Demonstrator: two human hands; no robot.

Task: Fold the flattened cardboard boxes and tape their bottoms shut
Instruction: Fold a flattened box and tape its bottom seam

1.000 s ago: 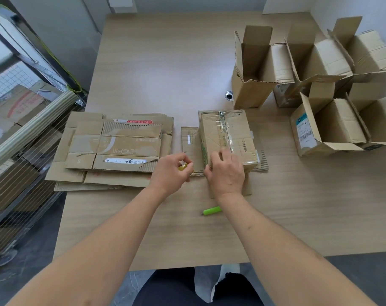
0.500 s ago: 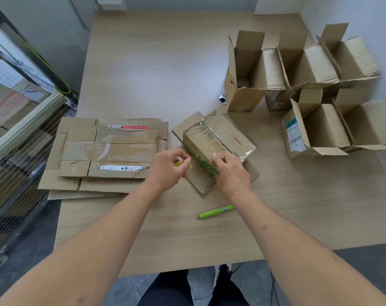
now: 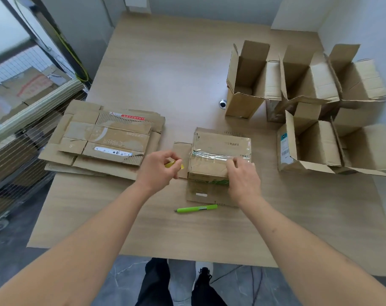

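Note:
A small cardboard box (image 3: 218, 143) stands bottom up at the table's middle, its flaps spread flat around it. Clear tape (image 3: 211, 155) runs across its closed bottom seam, left to right. My right hand (image 3: 242, 180) rests on the box's near right corner, fingers curled over the tape's right end. My left hand (image 3: 159, 171) is just left of the box and pinches a small yellow tape roll (image 3: 173, 164), mostly hidden by the fingers. A stack of flattened cardboard boxes (image 3: 106, 140) lies to the left.
Several folded open boxes (image 3: 309, 107) stand at the back right by the wall. A green utility knife (image 3: 197, 209) lies on the table (image 3: 165, 69) near my right wrist. A small round metal object (image 3: 223, 104) sits beside the tallest box. A wire rack (image 3: 17, 133) holds cardboard at the left.
The box has been turned, so the taped seam now runs left to right instead of away from me. My right hand moved to its right end; my left stayed beside it.

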